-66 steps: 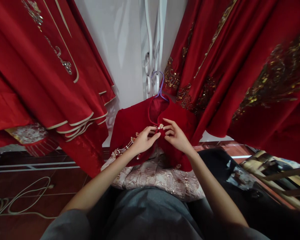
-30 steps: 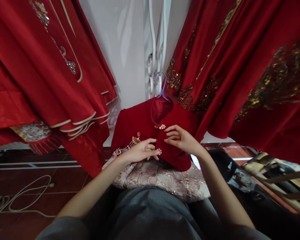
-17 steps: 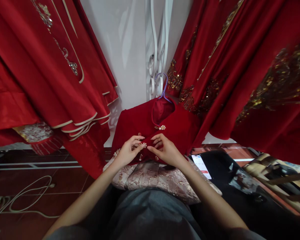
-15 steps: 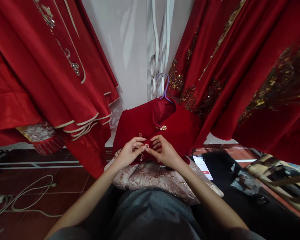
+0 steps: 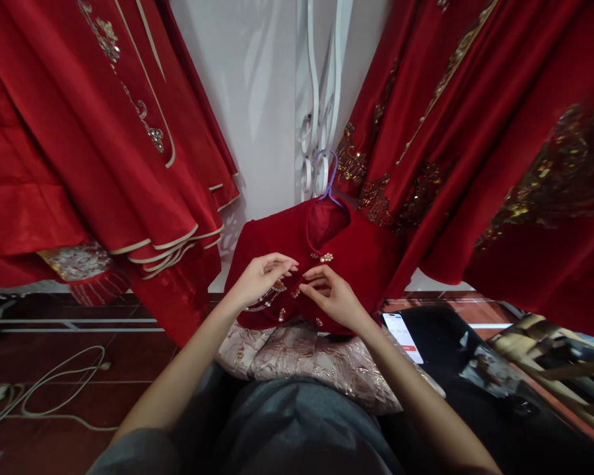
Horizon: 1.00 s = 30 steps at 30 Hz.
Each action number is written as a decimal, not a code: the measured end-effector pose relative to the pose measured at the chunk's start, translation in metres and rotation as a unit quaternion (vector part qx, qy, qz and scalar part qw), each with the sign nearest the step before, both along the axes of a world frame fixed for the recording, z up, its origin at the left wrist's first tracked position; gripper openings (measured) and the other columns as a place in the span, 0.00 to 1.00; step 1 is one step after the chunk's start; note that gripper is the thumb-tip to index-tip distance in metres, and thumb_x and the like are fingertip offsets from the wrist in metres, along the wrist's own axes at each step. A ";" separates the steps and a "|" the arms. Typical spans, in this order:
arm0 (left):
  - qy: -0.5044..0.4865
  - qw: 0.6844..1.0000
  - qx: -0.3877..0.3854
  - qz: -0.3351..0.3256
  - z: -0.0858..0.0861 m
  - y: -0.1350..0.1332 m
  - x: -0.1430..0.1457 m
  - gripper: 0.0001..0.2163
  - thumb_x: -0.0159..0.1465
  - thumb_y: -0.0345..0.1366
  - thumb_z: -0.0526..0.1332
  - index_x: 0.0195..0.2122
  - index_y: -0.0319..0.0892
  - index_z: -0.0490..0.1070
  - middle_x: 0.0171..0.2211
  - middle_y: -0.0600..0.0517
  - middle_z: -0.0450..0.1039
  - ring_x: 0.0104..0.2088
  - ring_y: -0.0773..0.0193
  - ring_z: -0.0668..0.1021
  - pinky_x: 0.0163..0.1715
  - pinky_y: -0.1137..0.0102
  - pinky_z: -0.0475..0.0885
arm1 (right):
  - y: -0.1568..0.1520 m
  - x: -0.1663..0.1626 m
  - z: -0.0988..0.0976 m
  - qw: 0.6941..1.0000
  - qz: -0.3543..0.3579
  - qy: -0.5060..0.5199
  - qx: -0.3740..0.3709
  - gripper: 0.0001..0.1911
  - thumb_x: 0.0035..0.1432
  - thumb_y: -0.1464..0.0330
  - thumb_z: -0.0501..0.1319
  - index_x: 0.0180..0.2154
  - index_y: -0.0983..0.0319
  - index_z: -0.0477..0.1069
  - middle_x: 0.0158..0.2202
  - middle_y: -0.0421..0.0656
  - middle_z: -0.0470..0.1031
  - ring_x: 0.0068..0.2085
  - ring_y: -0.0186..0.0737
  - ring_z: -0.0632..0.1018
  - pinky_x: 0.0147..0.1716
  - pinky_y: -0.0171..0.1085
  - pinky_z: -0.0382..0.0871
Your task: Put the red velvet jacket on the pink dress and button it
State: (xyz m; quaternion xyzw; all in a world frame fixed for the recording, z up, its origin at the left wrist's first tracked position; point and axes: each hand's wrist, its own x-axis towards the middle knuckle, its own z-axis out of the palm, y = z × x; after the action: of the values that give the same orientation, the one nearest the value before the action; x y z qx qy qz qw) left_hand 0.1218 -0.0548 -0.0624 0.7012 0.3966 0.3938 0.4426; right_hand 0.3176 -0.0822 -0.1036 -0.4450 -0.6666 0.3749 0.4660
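1. While your left hand reaches over the jacket from the left, its thumb and fingertips bunch together; whether they pinch anything cannot be told.
2. Your right hand faces it, just apart, fingers curled, with a gap between thumb and forefinger; a small clasp lies beside the thumb, contact unclear.
3. Your red jacket lies in front of you, its lower edge over patterned cloth, with a purple hanger rising from its neck.
4. A pearl clasp sits at the collar, above your right fingers; a beaded ornament lies partly under your left hand.
5. To your right, a clear bag rests on a black surface; its contents are too indistinct to name. A lit phone lies nearer you.
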 end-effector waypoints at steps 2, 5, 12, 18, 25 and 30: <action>0.037 0.997 0.043 0.054 -0.009 0.004 -0.004 0.11 0.61 0.41 0.59 0.39 0.40 0.73 0.40 0.46 0.77 0.41 0.61 0.79 0.43 0.65 0.73 | 0.001 -0.002 -0.007 0.999 -0.001 -0.052 0.000 0.13 0.53 0.64 0.65 0.39 0.61 0.67 0.38 0.44 0.73 0.37 0.37 0.76 0.34 0.36 0.73; 0.100 0.985 0.080 0.112 -0.027 0.010 -0.012 0.07 0.59 0.36 0.59 0.37 0.40 0.70 0.37 0.48 0.76 0.37 0.62 0.79 0.39 0.67 0.74 | 0.003 -0.007 -0.020 0.994 -0.022 -0.104 0.017 0.12 0.53 0.68 0.64 0.39 0.61 0.67 0.36 0.44 0.70 0.34 0.36 0.74 0.32 0.36 0.72; 0.158 0.984 0.045 0.075 -0.054 0.014 -0.020 0.10 0.53 0.29 0.61 0.37 0.41 0.65 0.35 0.51 0.73 0.32 0.65 0.78 0.32 0.69 0.74 | 0.004 -0.021 -0.037 0.988 -0.069 -0.115 0.082 0.10 0.54 0.65 0.64 0.37 0.60 0.68 0.36 0.43 0.68 0.32 0.35 0.72 0.30 0.34 0.72; 0.096 0.993 0.022 0.072 -0.049 0.015 -0.013 0.11 0.52 0.27 0.62 0.36 0.39 0.67 0.33 0.51 0.72 0.31 0.68 0.77 0.34 0.70 0.74 | 0.007 -0.022 -0.035 0.995 -0.051 -0.032 0.073 0.08 0.54 0.65 0.64 0.33 0.61 0.68 0.30 0.40 0.74 0.31 0.35 0.76 0.32 0.34 0.73; 0.056 0.996 0.003 0.068 -0.054 0.018 -0.010 0.13 0.52 0.28 0.64 0.39 0.38 0.69 0.33 0.50 0.74 0.32 0.66 0.78 0.37 0.68 0.75 | 0.022 -0.025 -0.027 0.995 -0.075 0.004 0.059 0.08 0.52 0.64 0.65 0.31 0.61 0.69 0.28 0.41 0.76 0.30 0.35 0.78 0.32 0.34 0.75; 0.068 0.994 0.017 0.090 -0.058 0.019 -0.011 0.13 0.52 0.32 0.65 0.39 0.39 0.69 0.33 0.50 0.74 0.33 0.65 0.78 0.37 0.67 0.75 | 0.031 -0.029 -0.027 0.995 -0.078 0.010 0.059 0.07 0.52 0.65 0.65 0.30 0.62 0.69 0.27 0.41 0.76 0.29 0.35 0.78 0.31 0.33 0.75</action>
State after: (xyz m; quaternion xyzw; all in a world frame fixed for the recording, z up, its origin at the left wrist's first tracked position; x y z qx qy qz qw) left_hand 0.1106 -0.0357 -0.1202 0.6956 0.4801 0.3900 0.3653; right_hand 0.2888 -0.0516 -0.1303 -0.4634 -0.6460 0.3018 0.5261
